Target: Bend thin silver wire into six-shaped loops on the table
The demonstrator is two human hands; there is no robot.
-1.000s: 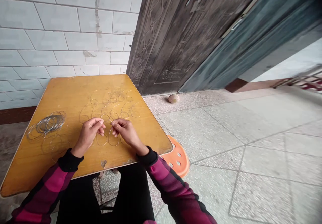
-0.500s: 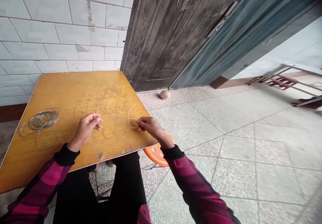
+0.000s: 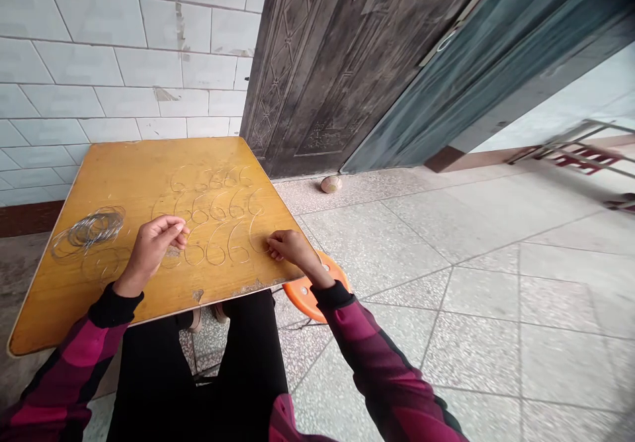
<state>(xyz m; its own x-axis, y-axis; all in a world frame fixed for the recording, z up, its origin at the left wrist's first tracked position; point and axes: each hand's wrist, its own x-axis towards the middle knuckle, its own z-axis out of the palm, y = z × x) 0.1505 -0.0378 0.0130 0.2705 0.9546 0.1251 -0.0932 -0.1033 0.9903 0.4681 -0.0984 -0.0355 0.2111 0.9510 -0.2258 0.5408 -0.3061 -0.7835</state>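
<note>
Thin wire bent into the shape of sixes (image 3: 218,243) lies on the yellow wooden table top (image 3: 208,154) in three rough rows, running from near the far edge to near the front edge. At the left side of the table, close to its left edge, sits a tangled coil of wire (image 3: 92,229), with a few looser wire loops (image 3: 102,263) just nearer the front edge.

The left hand (image 3: 157,243) hovers over the left end of the front row, its fingers curled and its thumb and fingertips pinched together. I cannot tell if a wire is caught between them. The right hand (image 3: 290,249) is at the right end of the front row, near the front edge, with its fingers (image 3: 274,245) bent and their tips down by the last six. It is partly closed, and I cannot tell if it has hold of the wire.

An orange stool (image 3: 310,296) stands just past the table's front right corner. A dark metal door (image 3: 297,85) and a white tile wall (image 3: 99,65) rise behind the table, and a pale round object (image 3: 331,184) lies on the speckled tile floor (image 3: 496,362) by the door.
</note>
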